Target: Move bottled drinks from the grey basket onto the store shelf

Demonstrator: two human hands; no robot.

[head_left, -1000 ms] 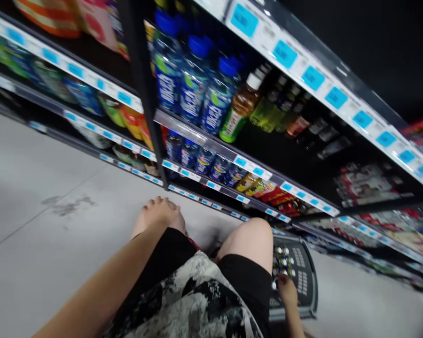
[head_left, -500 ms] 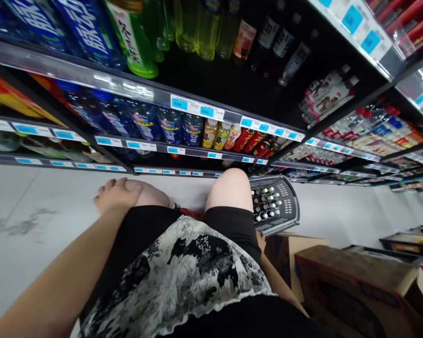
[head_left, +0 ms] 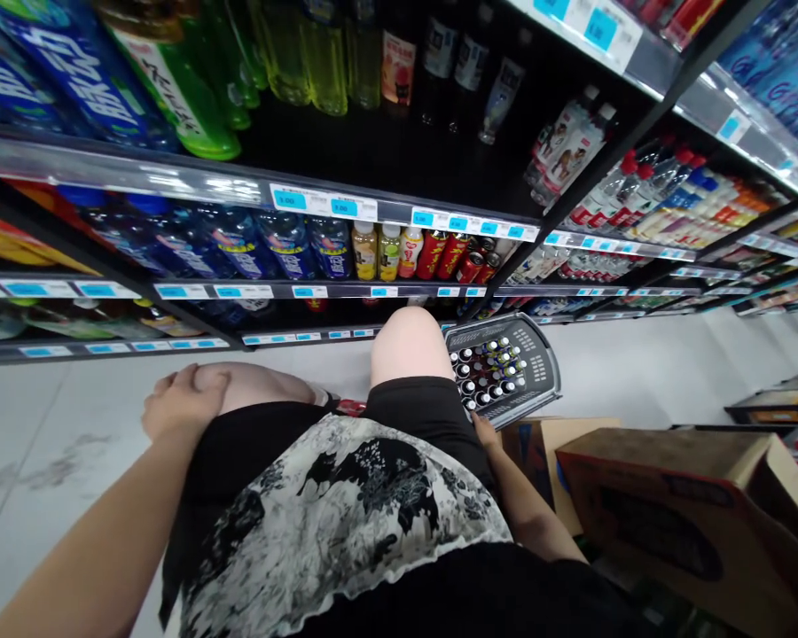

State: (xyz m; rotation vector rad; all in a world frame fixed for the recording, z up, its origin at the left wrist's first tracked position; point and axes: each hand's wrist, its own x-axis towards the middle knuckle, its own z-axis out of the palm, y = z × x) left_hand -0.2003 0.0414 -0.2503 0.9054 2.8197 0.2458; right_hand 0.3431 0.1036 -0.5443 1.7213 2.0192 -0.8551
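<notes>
I am crouched before a drinks shelf. My left hand [head_left: 183, 403] rests on my left knee, fingers curved over it, holding nothing. My right hand [head_left: 484, 429] reaches down beside my right thigh to the near rim of a dark plastic basket [head_left: 538, 363] on the floor; most of its fingers are hidden behind my leg. Several small capped bottles [head_left: 488, 372] stand upright in the basket. Blue bottles [head_left: 285, 244] and small yellow and red drinks [head_left: 399, 251] line the shelf ahead.
Open cardboard boxes [head_left: 671, 505] stand on the floor at my right. Shelf rails with blue price tags [head_left: 319, 202] run across the view. Green and yellow bottles [head_left: 293, 53] fill the upper shelf. Grey tiled floor [head_left: 40, 443] lies to the left.
The view has swung right and down along the aisle. My left hand slid slightly back on the knee. My right hand drew from inside the basket to its near rim.
</notes>
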